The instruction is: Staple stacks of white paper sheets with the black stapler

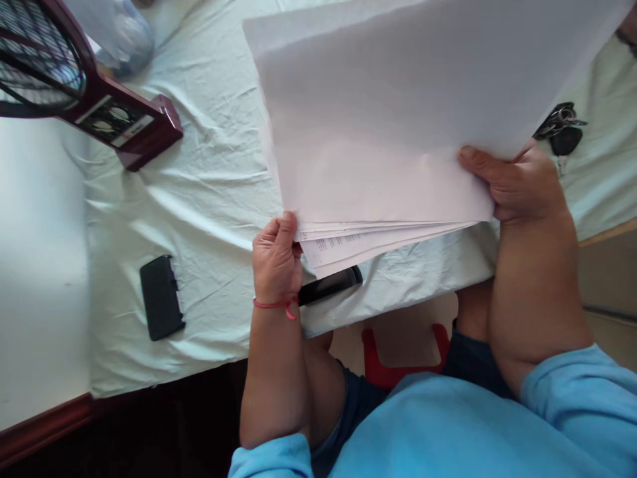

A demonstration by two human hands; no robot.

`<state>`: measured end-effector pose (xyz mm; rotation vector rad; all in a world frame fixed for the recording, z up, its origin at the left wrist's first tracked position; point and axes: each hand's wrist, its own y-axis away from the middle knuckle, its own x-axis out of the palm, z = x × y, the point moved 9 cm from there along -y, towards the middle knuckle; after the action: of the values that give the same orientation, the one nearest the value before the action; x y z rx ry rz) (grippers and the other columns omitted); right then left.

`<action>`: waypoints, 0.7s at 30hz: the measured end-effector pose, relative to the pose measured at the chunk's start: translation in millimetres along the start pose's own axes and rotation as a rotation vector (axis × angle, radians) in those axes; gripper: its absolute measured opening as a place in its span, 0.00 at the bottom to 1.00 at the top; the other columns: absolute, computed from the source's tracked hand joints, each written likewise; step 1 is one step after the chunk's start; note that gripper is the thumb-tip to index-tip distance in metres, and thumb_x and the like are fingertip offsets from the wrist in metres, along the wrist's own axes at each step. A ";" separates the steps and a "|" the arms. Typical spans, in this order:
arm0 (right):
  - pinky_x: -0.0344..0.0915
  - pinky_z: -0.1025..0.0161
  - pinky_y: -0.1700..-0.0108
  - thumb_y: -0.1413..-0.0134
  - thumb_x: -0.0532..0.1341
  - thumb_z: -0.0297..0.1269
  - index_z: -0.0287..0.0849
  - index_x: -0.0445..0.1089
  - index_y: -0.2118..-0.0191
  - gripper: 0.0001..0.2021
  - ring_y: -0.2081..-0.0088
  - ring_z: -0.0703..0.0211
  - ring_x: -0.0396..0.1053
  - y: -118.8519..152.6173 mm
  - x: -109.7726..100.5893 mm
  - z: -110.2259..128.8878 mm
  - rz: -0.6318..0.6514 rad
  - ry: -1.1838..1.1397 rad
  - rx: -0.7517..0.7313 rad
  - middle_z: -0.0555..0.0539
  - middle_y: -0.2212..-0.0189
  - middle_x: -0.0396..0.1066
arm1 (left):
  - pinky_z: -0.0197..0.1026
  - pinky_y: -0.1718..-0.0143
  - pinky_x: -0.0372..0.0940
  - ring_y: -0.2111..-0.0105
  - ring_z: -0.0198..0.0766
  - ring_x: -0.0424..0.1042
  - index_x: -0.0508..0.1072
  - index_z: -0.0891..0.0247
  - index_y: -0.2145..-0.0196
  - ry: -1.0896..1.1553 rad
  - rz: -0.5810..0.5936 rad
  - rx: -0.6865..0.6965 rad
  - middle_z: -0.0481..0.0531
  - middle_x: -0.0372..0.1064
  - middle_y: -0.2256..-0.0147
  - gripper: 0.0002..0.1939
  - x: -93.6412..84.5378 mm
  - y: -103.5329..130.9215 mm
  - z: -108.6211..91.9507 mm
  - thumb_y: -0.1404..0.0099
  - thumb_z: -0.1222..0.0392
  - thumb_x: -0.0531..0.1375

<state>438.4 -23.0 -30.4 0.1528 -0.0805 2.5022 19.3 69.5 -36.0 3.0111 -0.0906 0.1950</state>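
A stack of white paper sheets (378,133) is held up over the cloth-covered table, its top sheet blank. My left hand (279,255), with a red string at the wrist, pinches the lower left corner between thumb and fingers. At the right edge my right hand (527,179) grips the stack, thumb on top and fingers hidden beneath. Along the lower edge the sheets fan apart, and printed text shows on one of them. Partly covered by the sheets and my left wrist, a black phone-like object (333,284) lies near the table's front edge.
The table wears a pale green, wrinkled cloth (213,166). An electric racket (129,126) stands at the upper left, beside a clear plastic bag (124,40). A black case (162,299) lies at left. Keys (565,129) are at right. A red stool (383,372) shows below.
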 end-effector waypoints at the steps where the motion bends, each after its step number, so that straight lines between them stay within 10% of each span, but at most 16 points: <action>1: 0.85 0.31 0.28 0.76 0.95 0.67 0.46 0.87 0.55 0.44 0.39 0.37 0.89 -0.5 0.0 1.6 -0.003 -0.005 -0.023 0.47 0.50 0.91 | 0.36 0.75 0.60 0.75 0.31 0.63 0.77 0.57 0.71 0.004 -0.016 0.027 0.43 0.66 0.75 0.33 -1.5 -1.0 -2.1 0.39 0.32 0.88; 8: 0.79 0.38 0.21 0.79 0.96 0.61 0.49 0.86 0.52 0.45 0.33 0.39 0.84 2.0 4.9 4.0 0.050 -0.035 -0.106 0.45 0.44 0.89 | 0.32 0.61 0.70 0.65 0.31 0.72 0.84 0.56 0.62 0.065 -0.070 0.131 0.44 0.77 0.64 0.30 -7.9 -7.3 -15.5 0.48 0.42 0.93; 15: 0.73 0.29 0.19 0.69 0.95 0.54 0.48 0.84 0.54 0.36 0.33 0.37 0.82 8.8 4.0 7.5 0.116 0.121 -0.128 0.51 0.46 0.87 | 0.44 0.35 0.77 0.40 0.48 0.82 0.83 0.55 0.58 -0.094 -0.117 0.315 0.52 0.83 0.56 0.32 -0.7 -0.8 -26.9 0.28 0.21 0.76; 21: 0.72 0.28 0.18 0.67 0.94 0.57 0.47 0.87 0.51 0.37 0.33 0.36 0.83 9.1 -1.5 5.3 0.054 0.102 -0.182 0.49 0.46 0.87 | 0.50 0.24 0.73 0.30 0.52 0.81 0.88 0.52 0.56 -0.064 -0.089 0.478 0.52 0.89 0.49 0.24 6.8 5.6 -59.9 0.30 0.30 0.81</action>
<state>434.7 -31.7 -25.5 -0.0532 -0.2729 2.5359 18.2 71.2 24.6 3.4879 0.0990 0.1252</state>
